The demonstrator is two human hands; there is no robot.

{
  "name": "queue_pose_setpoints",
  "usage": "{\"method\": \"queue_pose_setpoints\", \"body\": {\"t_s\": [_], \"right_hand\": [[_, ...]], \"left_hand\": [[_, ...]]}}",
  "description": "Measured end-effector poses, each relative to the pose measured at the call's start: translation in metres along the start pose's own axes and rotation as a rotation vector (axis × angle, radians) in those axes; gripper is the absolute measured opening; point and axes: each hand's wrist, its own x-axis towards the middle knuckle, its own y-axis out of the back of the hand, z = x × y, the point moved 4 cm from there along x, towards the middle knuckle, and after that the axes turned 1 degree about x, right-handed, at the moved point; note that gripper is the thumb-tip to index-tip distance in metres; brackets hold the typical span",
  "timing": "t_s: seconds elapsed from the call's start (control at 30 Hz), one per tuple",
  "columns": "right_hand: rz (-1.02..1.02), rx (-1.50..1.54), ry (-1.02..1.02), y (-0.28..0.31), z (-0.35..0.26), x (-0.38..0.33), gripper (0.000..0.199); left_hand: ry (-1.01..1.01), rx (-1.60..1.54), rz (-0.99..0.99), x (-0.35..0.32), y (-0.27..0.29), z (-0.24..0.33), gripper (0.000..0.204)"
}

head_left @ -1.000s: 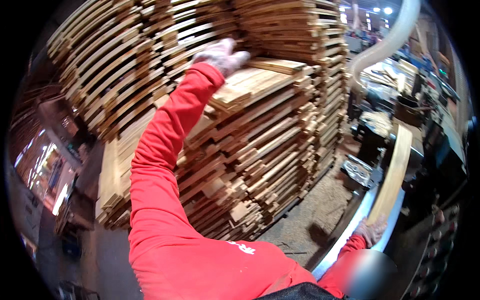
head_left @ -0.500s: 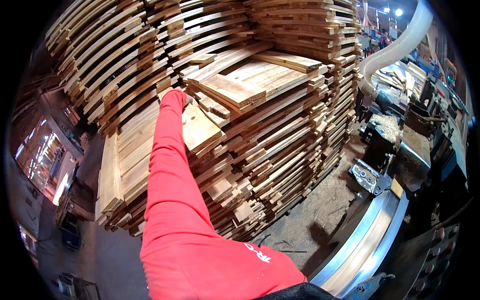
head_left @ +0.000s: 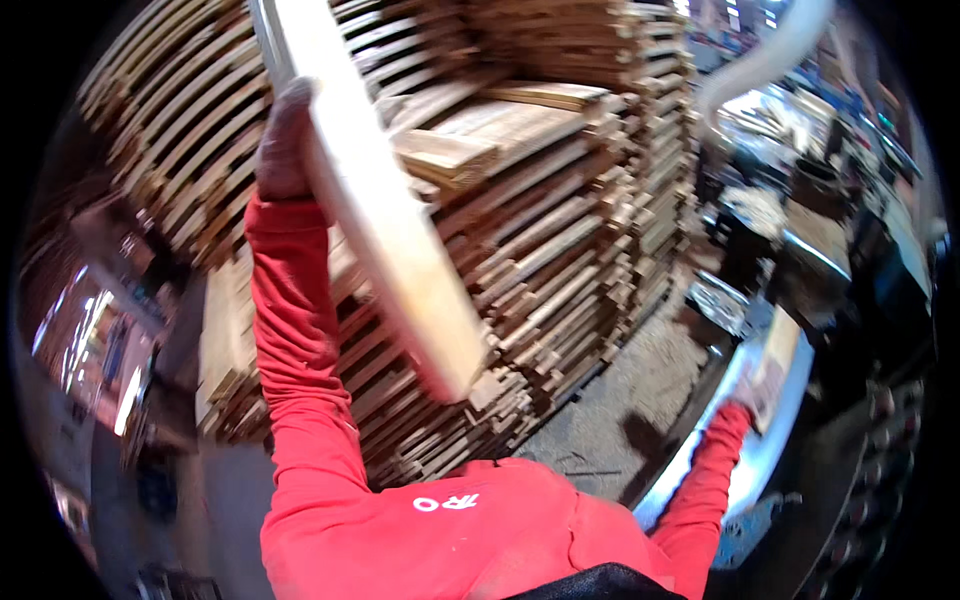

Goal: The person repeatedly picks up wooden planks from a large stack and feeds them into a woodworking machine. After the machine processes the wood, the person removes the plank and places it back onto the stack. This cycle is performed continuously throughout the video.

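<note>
At the upper left, my left hand (head_left: 287, 145) is closed around the edge of a long pale wooden board (head_left: 405, 250). The board is raised and slants in front of the stacked wood, its lower end toward me; motion blurs it. Off to the right, my right hand (head_left: 765, 390) grips the near end of another wooden board (head_left: 781, 340), which lies along a shiny metal machine bed (head_left: 800, 400). The fingers on that side are small and partly blurred.
Tall stacks of wooden boards (head_left: 560, 240) fill the left and middle. On the right stand a machine block (head_left: 718, 303), a pale ribbed hose (head_left: 760, 70) and a control panel with knobs (head_left: 870, 480). Sawdust (head_left: 640, 375) covers the floor between stacks and machine.
My left hand has lifted a board off the stack, swinging it up before me. My right hand has come into view at the machine bed, and the board there reaches farther out.
</note>
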Motion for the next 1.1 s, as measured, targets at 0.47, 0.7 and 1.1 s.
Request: {"method": "queue_pose_setpoints", "body": {"t_s": [0.47,0.7,1.1], "right_hand": [[-0.435,-0.485,-0.302,0.268,-0.118,-0.252,0.085],[-0.206,-0.67,-0.315,0.23,-0.117,-0.204,0.072],[-0.432,-0.53,-0.515,0.014,-0.022,-0.032,0.082]], "left_hand": [[0.77,0.32,-0.909,-0.164,-0.38,-0.429,0.067],[0.465,0.552,-0.944,-0.041,-0.39,-0.321,0.064],[0.456,1.982,-0.031,0.186,0.055,-0.132,0.074]]}}
